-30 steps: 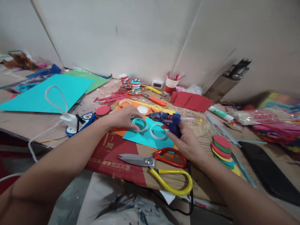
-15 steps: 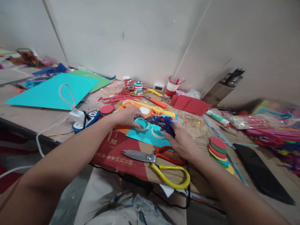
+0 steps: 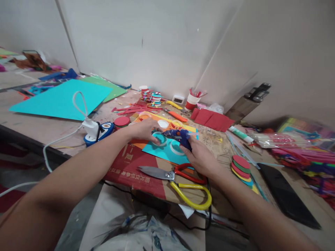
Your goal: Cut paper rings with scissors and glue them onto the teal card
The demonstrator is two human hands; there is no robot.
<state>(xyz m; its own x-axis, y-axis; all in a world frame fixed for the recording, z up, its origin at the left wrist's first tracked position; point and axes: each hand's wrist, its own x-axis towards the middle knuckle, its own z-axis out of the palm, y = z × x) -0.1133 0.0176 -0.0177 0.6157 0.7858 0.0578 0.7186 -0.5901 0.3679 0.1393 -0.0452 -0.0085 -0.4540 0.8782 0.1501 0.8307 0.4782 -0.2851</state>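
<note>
My right hand is wrapped round the handle of a blue glue gun, its nozzle pointing left. A clear glue stick juts from the gun's rear. My left hand is over the left white ring, thumb and fingers apart; whether it touches the ring I cannot tell. That ring and another white ring stand on a turquoise sheet. Behind them, a white disc and orange and yellow rings rest on orange and yellow sheets.
Large scissors with red and yellow handles lie in front. Stacked paper discs and a black phone are at the right. A power strip with a white plug sits left, near a turquoise board.
The camera view has shifted slightly. Both hands keep nearly the same places over the turquoise sheet, with the glue gun still in my right hand.
</note>
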